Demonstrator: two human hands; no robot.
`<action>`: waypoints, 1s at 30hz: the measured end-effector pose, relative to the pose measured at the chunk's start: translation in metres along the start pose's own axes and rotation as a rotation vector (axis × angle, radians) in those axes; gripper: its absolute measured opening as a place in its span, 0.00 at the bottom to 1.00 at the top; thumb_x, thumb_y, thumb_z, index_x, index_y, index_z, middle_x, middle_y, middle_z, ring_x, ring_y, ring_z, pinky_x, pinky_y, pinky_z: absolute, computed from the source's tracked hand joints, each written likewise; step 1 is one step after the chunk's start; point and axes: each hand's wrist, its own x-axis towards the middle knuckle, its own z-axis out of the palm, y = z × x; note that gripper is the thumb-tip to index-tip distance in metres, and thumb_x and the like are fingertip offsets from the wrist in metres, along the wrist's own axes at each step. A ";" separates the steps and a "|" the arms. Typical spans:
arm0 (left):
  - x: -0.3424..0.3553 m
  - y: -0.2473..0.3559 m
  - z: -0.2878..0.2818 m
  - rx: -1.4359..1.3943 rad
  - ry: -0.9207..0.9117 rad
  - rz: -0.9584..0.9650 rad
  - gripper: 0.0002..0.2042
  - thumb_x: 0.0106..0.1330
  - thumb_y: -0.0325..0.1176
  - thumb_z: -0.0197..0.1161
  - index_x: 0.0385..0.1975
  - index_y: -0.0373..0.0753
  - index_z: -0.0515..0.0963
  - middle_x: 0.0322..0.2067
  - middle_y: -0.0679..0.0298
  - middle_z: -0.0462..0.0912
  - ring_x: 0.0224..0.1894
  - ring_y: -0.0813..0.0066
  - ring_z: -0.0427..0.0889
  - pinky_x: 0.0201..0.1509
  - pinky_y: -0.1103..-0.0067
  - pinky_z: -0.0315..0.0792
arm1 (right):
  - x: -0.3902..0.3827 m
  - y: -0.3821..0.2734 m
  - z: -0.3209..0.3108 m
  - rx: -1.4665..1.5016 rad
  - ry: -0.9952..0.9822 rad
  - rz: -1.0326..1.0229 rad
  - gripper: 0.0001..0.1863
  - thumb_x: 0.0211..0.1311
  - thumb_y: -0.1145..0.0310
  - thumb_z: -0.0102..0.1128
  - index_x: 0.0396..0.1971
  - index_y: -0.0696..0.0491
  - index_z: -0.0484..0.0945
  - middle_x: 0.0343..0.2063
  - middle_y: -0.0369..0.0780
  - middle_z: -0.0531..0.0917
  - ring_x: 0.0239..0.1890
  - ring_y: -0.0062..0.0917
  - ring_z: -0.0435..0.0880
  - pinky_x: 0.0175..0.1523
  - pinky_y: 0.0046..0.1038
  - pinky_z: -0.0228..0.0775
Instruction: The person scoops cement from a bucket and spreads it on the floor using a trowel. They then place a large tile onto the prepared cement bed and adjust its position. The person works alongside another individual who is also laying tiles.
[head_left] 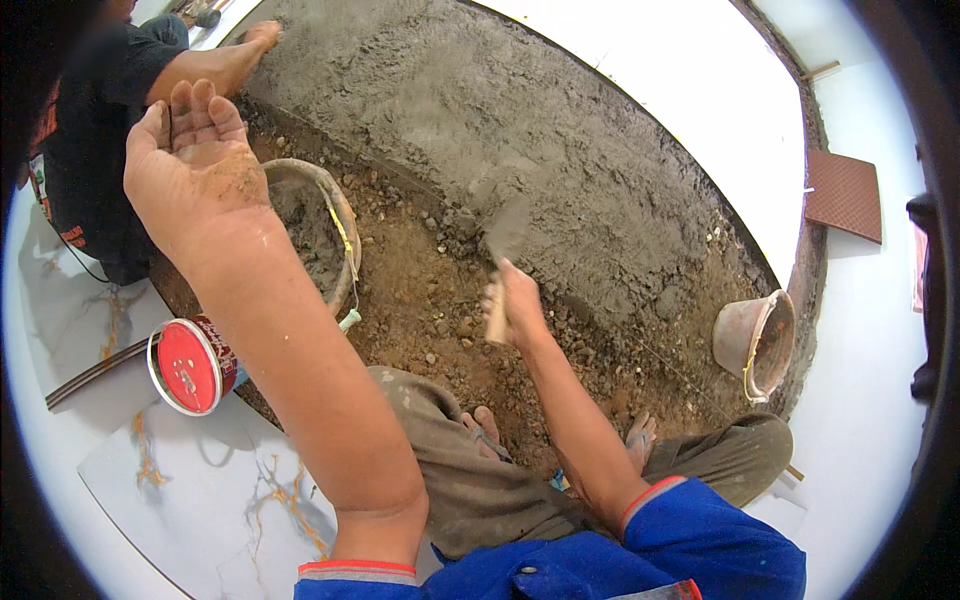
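My right hand [520, 305] grips the wooden handle of a trowel [507, 230]. The trowel's grey blade, slightly blurred, lies over the near edge of a bed of wet grey mortar [420, 110]. Raised at the left, my left hand [195, 165] shows its palm with the fingers stretched and nothing in them; dirt clings to the heel of the palm. Beside my left forearm stands a round tub [343, 220] with grey mortar inside and a yellow cord at its rim. My forearm hides part of the tub.
A co-worker [100, 150] crouches at the far left, one hand near the mortar. A paint bucket [185, 368] with a red lid stands on marbled tiles [200, 490]. At right are a tilted bucket [737, 338] and a brown textured tile [845, 197]. Gravelly soil [400, 310] surrounds my feet.
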 end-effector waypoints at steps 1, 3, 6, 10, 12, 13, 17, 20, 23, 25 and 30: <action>0.000 0.002 -0.001 0.003 0.005 0.006 0.09 0.71 0.25 0.54 0.45 0.27 0.71 0.43 0.50 0.78 0.44 0.55 0.81 0.44 0.65 0.79 | 0.012 -0.004 0.018 -0.031 -0.081 -0.011 0.21 0.76 0.47 0.52 0.41 0.53 0.69 0.21 0.33 0.72 0.17 0.22 0.72 0.20 0.28 0.70; 0.001 0.004 -0.003 -0.003 0.002 0.022 0.08 0.71 0.25 0.53 0.44 0.26 0.71 0.42 0.50 0.78 0.44 0.55 0.81 0.44 0.65 0.79 | 0.038 -0.013 0.054 -0.120 -0.128 -0.011 0.22 0.75 0.48 0.53 0.42 0.55 0.71 0.23 0.36 0.75 0.18 0.26 0.75 0.23 0.32 0.73; 0.001 0.007 -0.006 -0.025 -0.017 -0.008 0.08 0.71 0.25 0.53 0.44 0.26 0.71 0.40 0.49 0.78 0.43 0.55 0.81 0.43 0.65 0.79 | 0.063 -0.030 0.076 -0.555 -0.099 -0.130 0.25 0.72 0.48 0.56 0.43 0.60 0.76 0.29 0.46 0.83 0.25 0.39 0.83 0.32 0.43 0.78; 0.002 0.005 -0.008 -0.070 -0.047 0.006 0.08 0.71 0.25 0.53 0.44 0.25 0.70 0.41 0.49 0.78 0.43 0.55 0.81 0.43 0.65 0.78 | 0.059 -0.064 0.037 -1.299 0.032 -0.456 0.28 0.69 0.47 0.55 0.44 0.62 0.80 0.41 0.60 0.85 0.44 0.57 0.85 0.50 0.51 0.75; 0.001 0.003 -0.008 -0.048 -0.018 0.022 0.09 0.72 0.25 0.52 0.45 0.25 0.70 0.42 0.49 0.77 0.43 0.56 0.80 0.44 0.65 0.78 | 0.047 -0.069 0.020 -1.300 0.067 -0.487 0.28 0.70 0.47 0.53 0.45 0.61 0.76 0.40 0.60 0.85 0.44 0.57 0.84 0.50 0.52 0.75; 0.001 0.000 -0.006 -0.041 -0.005 0.033 0.10 0.72 0.26 0.52 0.46 0.25 0.70 0.43 0.49 0.77 0.44 0.56 0.80 0.44 0.65 0.78 | 0.039 -0.063 0.018 -1.262 -0.007 -0.497 0.27 0.71 0.47 0.53 0.46 0.61 0.74 0.40 0.60 0.84 0.44 0.58 0.84 0.50 0.52 0.75; 0.001 -0.010 0.000 -0.044 -0.003 0.005 0.10 0.72 0.26 0.51 0.47 0.25 0.69 0.43 0.51 0.77 0.45 0.56 0.80 0.45 0.66 0.79 | 0.021 -0.020 0.036 -1.244 -0.247 -0.534 0.26 0.70 0.50 0.57 0.50 0.60 0.68 0.40 0.57 0.85 0.43 0.53 0.85 0.51 0.48 0.76; 0.001 -0.017 0.002 -0.026 0.011 -0.014 0.11 0.73 0.26 0.51 0.48 0.25 0.69 0.44 0.51 0.77 0.45 0.57 0.80 0.45 0.65 0.79 | 0.026 -0.004 0.035 -1.215 -0.118 -0.417 0.27 0.70 0.50 0.59 0.52 0.59 0.69 0.42 0.56 0.85 0.44 0.47 0.86 0.52 0.44 0.77; 0.004 -0.020 -0.001 -0.021 -0.024 -0.014 0.10 0.73 0.26 0.51 0.48 0.26 0.69 0.44 0.52 0.77 0.45 0.56 0.80 0.45 0.65 0.79 | 0.015 0.000 -0.014 -1.164 -0.085 -0.309 0.32 0.68 0.48 0.59 0.55 0.62 0.68 0.45 0.60 0.83 0.49 0.56 0.84 0.54 0.50 0.74; 0.007 -0.021 -0.004 -0.024 -0.013 -0.018 0.10 0.73 0.26 0.51 0.48 0.26 0.69 0.43 0.52 0.76 0.45 0.56 0.80 0.45 0.65 0.79 | -0.008 0.005 -0.063 -1.172 -0.084 -0.299 0.32 0.69 0.47 0.59 0.55 0.62 0.68 0.45 0.60 0.83 0.48 0.54 0.84 0.53 0.49 0.74; 0.017 -0.027 -0.005 -0.084 -0.028 -0.067 0.09 0.73 0.26 0.50 0.47 0.26 0.68 0.42 0.51 0.76 0.43 0.56 0.80 0.44 0.65 0.79 | -0.065 0.021 -0.140 -1.262 0.003 -0.260 0.28 0.72 0.49 0.55 0.52 0.62 0.68 0.40 0.57 0.83 0.42 0.48 0.85 0.48 0.47 0.74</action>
